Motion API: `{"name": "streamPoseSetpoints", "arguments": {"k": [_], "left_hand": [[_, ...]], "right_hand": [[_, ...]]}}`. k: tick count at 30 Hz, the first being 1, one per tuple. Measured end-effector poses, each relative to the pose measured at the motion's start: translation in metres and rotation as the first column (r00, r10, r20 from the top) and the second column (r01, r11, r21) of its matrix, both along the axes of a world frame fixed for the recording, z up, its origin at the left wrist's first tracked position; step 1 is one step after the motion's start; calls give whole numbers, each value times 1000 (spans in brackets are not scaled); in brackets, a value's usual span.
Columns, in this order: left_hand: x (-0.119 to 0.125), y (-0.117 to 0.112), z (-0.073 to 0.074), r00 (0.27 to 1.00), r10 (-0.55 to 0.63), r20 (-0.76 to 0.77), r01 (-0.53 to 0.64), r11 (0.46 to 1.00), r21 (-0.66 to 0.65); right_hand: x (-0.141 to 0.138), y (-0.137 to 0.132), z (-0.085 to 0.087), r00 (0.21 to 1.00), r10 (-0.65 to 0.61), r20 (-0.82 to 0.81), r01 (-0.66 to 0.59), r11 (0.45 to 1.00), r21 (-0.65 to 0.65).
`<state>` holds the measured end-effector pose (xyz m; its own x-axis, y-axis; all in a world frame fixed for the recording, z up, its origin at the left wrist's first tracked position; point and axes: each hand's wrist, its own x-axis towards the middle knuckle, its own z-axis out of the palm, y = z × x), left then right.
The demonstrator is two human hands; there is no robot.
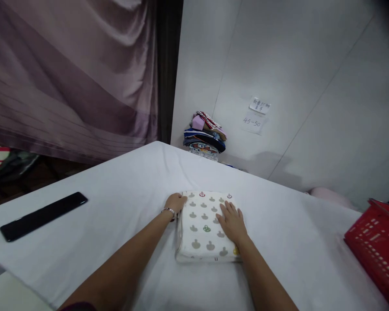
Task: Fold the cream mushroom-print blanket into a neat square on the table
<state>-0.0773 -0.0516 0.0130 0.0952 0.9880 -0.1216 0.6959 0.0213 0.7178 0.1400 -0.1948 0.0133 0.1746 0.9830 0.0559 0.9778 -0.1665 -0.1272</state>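
Note:
On the white-covered table lies a neatly folded white cloth, printed with grey mushroom shapes and a few red, green and yellow ones. My left hand, with a bracelet at the wrist, grips the cloth's upper left edge; the thumb is on top and the other fingers are mostly hidden at the side. Flat on the upper right part of the cloth rests my right hand, its fingers spread.
A long black glossy object lies on the table at the left. A red plastic basket stands at the right edge. Behind the table, a stack of folded fabrics leans near the wall. A purple curtain hangs at the left.

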Motion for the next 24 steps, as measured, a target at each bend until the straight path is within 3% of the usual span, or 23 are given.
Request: {"name": "streamPoseSetpoints", "arguments": {"k": [3, 7, 11, 16, 20, 24], "left_hand": [[-1, 0, 1, 1000, -14, 7, 14, 1000, 1], [-1, 1, 1, 999, -19, 26, 19, 1000, -5], [-1, 1, -1, 999, -13, 49, 15, 999, -28], [-2, 4, -3, 995, -2, 97, 9, 998, -66], [-4, 6, -3, 984, 13, 180, 11, 991, -136], [-6, 7, -3, 964, 44, 261, 17, 973, -228]], "right_hand": [[4, 1, 6, 998, -3, -60, 0, 999, -49], [0, 14, 27, 990, -27, -140, 9, 991, -133], [-24, 39, 40, 991, 102, -92, -100, 995, 26], [-55, 60, 21, 967, 246, -67, -248, 968, -29], [-57, 60, 4, 968, 251, -19, -251, 967, -35], [-53, 59, 4, 971, 236, -23, -237, 971, -18]]}}
